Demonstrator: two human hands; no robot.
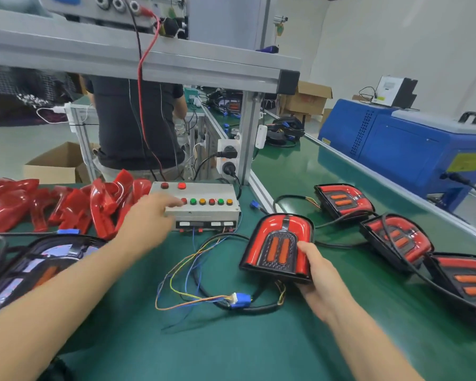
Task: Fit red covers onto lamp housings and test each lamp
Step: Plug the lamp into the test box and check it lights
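A glossy red-covered lamp (278,247) with black rim lies on the green matte bench (231,347), gripped at its five-o'clock corner by the right hand (318,281). The left hand (146,218), fingers extended, touches the grey metal test box (204,207) at the lamp's ten o'clock.

The button box (201,206) sits on the counter (259,339). Left of the box lies a heap of loose covers (66,204); right of it, one lamp (279,248), and beyond that three more lamps (396,237) in a row. In front of the box lies a plug (241,300).
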